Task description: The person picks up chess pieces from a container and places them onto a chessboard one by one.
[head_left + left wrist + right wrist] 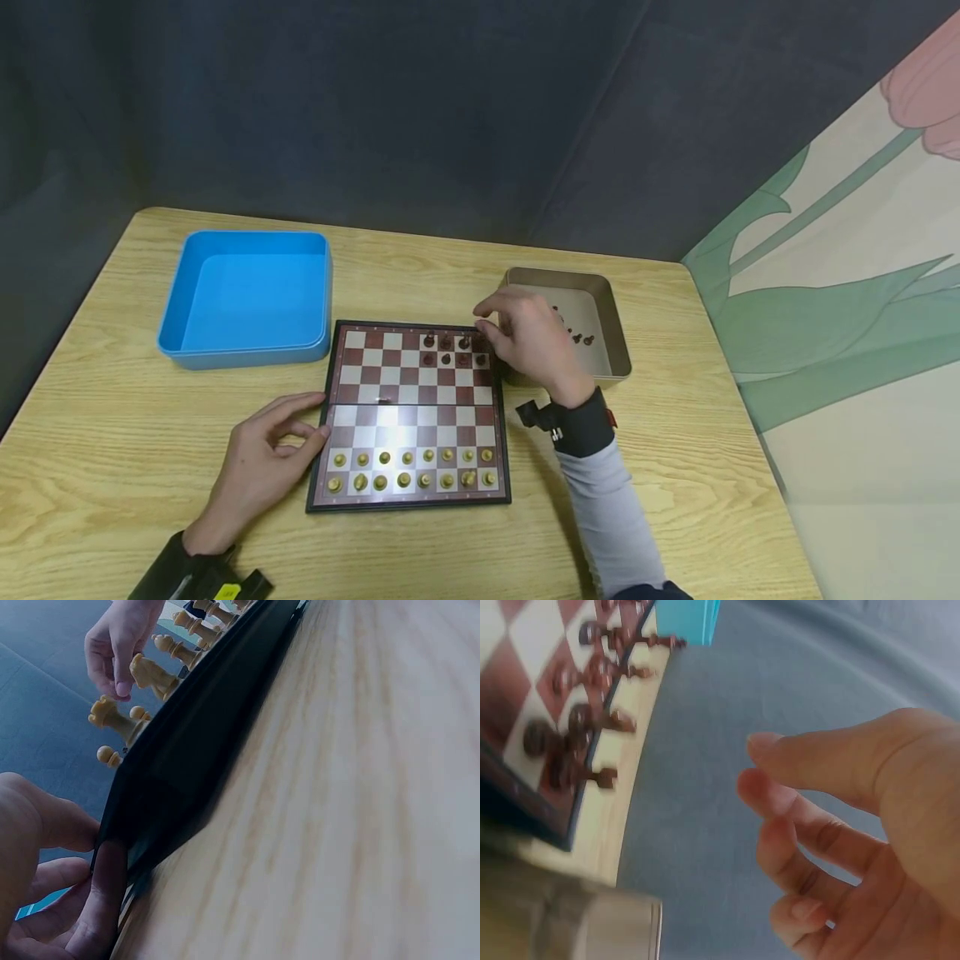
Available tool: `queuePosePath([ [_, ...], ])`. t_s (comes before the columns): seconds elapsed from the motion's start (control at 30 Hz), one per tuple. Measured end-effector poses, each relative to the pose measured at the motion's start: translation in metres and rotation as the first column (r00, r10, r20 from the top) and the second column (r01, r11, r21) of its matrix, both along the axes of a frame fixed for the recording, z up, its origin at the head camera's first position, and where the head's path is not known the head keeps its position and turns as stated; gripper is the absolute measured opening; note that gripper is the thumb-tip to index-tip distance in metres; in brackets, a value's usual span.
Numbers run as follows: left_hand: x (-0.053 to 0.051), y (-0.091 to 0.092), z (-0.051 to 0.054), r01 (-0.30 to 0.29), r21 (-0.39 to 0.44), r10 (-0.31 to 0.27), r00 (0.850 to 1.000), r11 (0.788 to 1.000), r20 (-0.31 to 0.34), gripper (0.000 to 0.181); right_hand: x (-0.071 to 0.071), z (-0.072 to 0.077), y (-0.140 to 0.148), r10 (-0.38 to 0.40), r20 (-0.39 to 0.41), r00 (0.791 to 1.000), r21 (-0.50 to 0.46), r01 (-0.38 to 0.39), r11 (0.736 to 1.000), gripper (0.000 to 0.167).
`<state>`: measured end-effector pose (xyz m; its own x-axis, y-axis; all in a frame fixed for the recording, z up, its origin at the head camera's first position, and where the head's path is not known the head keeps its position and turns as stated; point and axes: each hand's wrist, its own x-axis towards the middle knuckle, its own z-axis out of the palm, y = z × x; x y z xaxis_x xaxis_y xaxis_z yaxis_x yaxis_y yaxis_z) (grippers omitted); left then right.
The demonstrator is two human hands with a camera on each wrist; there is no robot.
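Observation:
A folding chessboard (408,412) lies flat on the wooden table. Two rows of gold-coloured chess pieces (403,480) stand along its near side. Several dark brown chess pieces (446,359) stand at the far right, partly behind the right hand. My left hand (262,454) touches the board's left edge with thumb and fingertips; the left wrist view shows them against the black rim (176,742). Above the board's far right corner and the tin's left wall hovers my right hand (536,342). In the right wrist view its loosely bent fingers (780,847) hold nothing.
A beige tin box (617,333) with several dark chess pieces (588,340) inside stands right of the board. At the far left sits a blue tray (251,354). A small dark thing (384,401) lies by the board's middle fold. Dark cloth (375,117) hangs behind the table.

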<state>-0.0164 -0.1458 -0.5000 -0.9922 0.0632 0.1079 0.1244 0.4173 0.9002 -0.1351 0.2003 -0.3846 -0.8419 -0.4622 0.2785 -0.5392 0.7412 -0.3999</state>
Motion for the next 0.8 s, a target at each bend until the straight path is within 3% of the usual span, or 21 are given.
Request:
queuePosePath([
  [0.13,0.0,0.0,0.0,0.0,0.0,0.0,1.0,1.0,0.001,0.044,-0.004,0.002,0.012,-0.024,-0.007,1.0,-0.028,0.024,0.999,0.014],
  [0.27,0.0,0.001,0.001,-0.006,-0.008,0.006,1.0,1.0,-0.001,0.044,-0.01,0.001,0.023,-0.042,-0.068,0.997,-0.035,0.04,0.999,0.012],
  [0.4,0.001,0.0,0.001,-0.008,-0.009,0.008,1.0,1.0,0.001,0.044,-0.015,-0.002,0.034,-0.112,-0.117,0.987,-0.05,0.107,0.993,0.011],
  [0.63,0.002,0.0,0.002,-0.008,-0.009,0.008,1.0,1.0,0.0,0.044,-0.022,-0.007,0.049,-0.245,-0.075,0.967,-0.108,0.237,0.966,0.015],
  [0.8,0.002,0.0,0.003,-0.005,-0.005,0.005,1.0,1.0,0.0,0.044,-0.025,-0.013,0.059,-0.329,-0.035,0.944,-0.056,0.327,0.943,0.015],
])
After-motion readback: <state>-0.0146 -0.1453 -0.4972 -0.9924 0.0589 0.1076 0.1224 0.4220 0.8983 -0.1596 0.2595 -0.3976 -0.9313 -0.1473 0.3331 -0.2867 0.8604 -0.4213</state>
